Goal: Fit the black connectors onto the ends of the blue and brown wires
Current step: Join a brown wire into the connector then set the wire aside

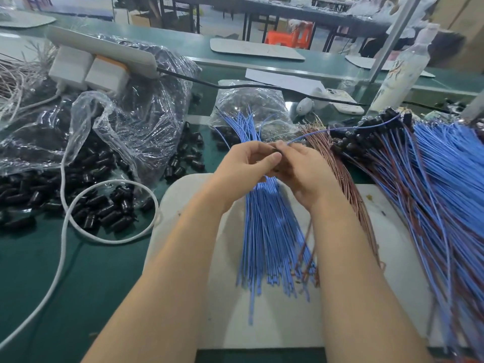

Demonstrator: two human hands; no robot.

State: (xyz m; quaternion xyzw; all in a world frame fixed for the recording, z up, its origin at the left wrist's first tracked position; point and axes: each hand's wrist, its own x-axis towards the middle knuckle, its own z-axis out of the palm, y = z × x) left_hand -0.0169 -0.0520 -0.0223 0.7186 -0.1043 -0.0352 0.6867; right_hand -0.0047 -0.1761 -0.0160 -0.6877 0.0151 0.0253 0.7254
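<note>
My left hand and my right hand meet above the white mat, fingers curled toward each other. Between the fingertips sits a small black connector, mostly hidden. My right hand pinches a single blue wire that arcs off to the right. A bundle of loose blue wires lies under my hands, with brown wires beside it. Loose black connectors are scattered at the left.
Finished blue and brown wires with connectors pile up at the right. Clear bags of connectors sit at the left and centre back. A white cable loops over the green table. A power strip, a phone and a bottle stand behind.
</note>
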